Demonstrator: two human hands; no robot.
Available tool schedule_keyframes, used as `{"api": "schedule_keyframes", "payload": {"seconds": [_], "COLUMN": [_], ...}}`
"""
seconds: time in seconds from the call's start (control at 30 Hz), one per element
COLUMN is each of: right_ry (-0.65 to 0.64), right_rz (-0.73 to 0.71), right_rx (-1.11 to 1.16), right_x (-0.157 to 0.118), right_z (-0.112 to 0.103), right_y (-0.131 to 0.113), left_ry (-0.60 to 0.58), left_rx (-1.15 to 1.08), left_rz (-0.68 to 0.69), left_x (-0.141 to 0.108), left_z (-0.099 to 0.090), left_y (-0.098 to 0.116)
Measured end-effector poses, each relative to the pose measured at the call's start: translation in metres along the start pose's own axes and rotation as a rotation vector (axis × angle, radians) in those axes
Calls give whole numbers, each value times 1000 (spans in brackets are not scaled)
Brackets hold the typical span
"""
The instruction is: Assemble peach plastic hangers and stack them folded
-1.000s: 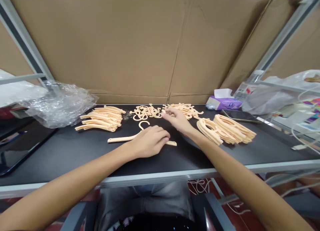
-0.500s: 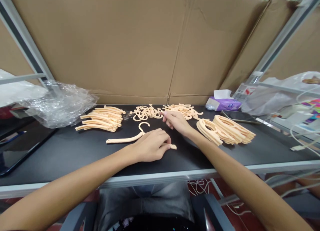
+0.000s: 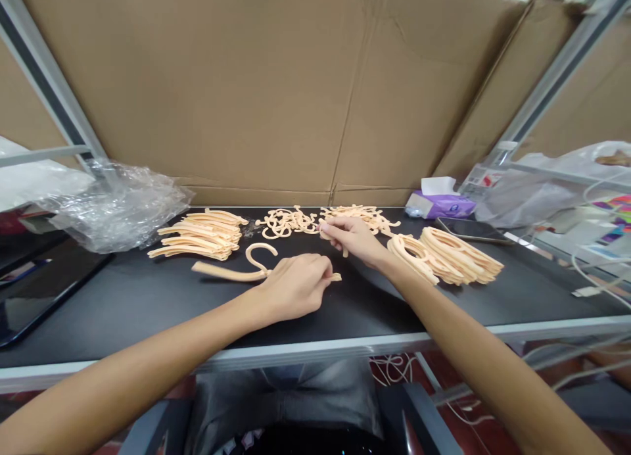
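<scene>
A cream hanger (image 3: 229, 272) with a curved hook lies across the near middle of the table. My left hand (image 3: 300, 285) is closed around its right arm, whose tip sticks out past the fingers. Above and to the right, my right hand (image 3: 355, 239) pinches a small cream piece (image 3: 324, 229); part of it is hidden by the fingers. Behind the hands are a pile of small cream hooks (image 3: 286, 223) and a second pile of cream pieces (image 3: 362, 217).
Long cream pieces (image 3: 202, 235) are stacked at the left, below crumpled clear plastic (image 3: 123, 202). At the right lie stacked hanger-like pieces (image 3: 458, 256), a purple tissue pack (image 3: 441, 204) and a phone (image 3: 473, 229). A dark glossy panel (image 3: 44, 287) is at far left.
The hanger has shifted left and tilted, its left end lifted off the table. My right hand has moved slightly right, with a small piece now showing below its fingers.
</scene>
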State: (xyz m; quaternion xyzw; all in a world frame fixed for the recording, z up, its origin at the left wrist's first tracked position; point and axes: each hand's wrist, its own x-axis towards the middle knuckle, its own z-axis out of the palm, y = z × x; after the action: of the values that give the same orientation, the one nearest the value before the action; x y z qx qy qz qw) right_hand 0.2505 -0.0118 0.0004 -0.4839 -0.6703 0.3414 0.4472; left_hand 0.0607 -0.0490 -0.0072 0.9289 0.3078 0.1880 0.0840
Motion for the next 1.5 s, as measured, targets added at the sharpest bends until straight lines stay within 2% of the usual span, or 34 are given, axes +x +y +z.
{"api": "schedule_keyframes", "payload": {"seconds": [0.2,0.4,0.57,1.1,1.5], "right_ry": [-195,-319,-344,-398,-353], "right_rz": [-95,39,28,44,-27], "right_rx": [-240,-355,-450,-419,-544], "right_x": [-13,-41,-55,-52,-53], "right_z": [-22,-32,-28,-24,-23], "right_y": [-17,-16,-12,-6,-3], "left_ry": [11,10,26,-1,-36], "left_rx": [-1,7,-25,-130,-112], "left_rz": [-44,-90,-86,-21,-3], "left_x": [1,3,3,8,12], "left_z": [1,3,6,13,11], "left_y": [-2,-2,-5,-19,-18]}}
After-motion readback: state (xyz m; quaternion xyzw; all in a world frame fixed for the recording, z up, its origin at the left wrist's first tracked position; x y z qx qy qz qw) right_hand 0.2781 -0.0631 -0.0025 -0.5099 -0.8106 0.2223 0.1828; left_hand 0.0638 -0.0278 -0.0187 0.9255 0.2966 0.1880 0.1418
